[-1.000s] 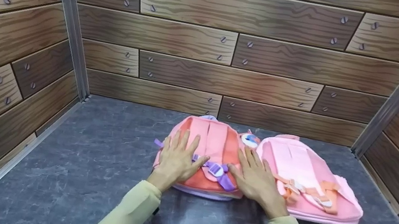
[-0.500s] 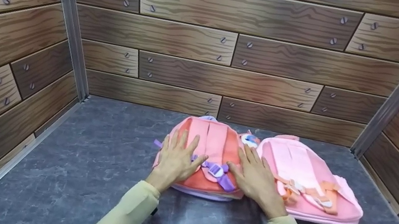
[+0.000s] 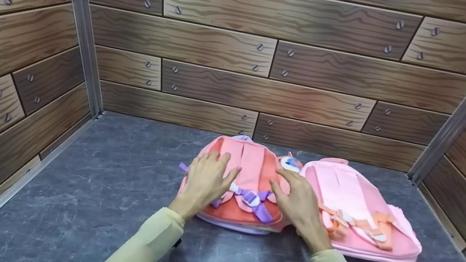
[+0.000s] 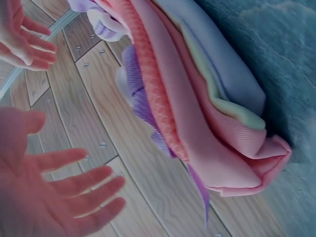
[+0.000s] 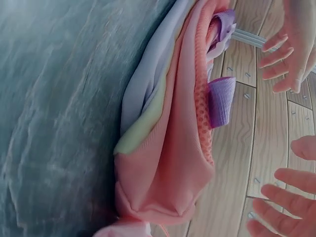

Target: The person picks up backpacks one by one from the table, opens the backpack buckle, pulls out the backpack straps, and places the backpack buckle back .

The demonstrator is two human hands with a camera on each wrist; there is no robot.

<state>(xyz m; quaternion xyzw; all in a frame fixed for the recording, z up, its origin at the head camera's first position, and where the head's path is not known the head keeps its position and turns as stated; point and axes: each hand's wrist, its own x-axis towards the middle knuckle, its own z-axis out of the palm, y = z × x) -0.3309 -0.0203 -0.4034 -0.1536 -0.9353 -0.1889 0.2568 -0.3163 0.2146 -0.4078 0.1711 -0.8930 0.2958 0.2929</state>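
A coral-pink child's backpack (image 3: 251,164) lies flat on the dark surface, its back panel and shoulder straps facing up. Purple webbing (image 3: 254,199) with a white buckle crosses its lower part. My left hand (image 3: 205,187) hovers over the backpack's left side, fingers spread and slightly bent. Over the right side hovers my right hand (image 3: 301,203), bent the same way and holding nothing. Both wrist views show a gap between the hands and the fabric. From the side, the backpack (image 4: 182,98) shows pink, pale green and lavender layers.
Immediately right of it lies a second, light pink backpack (image 3: 357,193) with orange straps (image 3: 384,230). A small round charm (image 3: 291,163) sits between the two at the back. Wood-patterned walls (image 3: 218,45) enclose the grey marbled surface (image 3: 117,164) on three sides.
Both hands have lifted off the coral backpack, where they lay flat, and their fingers have bent slightly. The backpacks have stayed in place.
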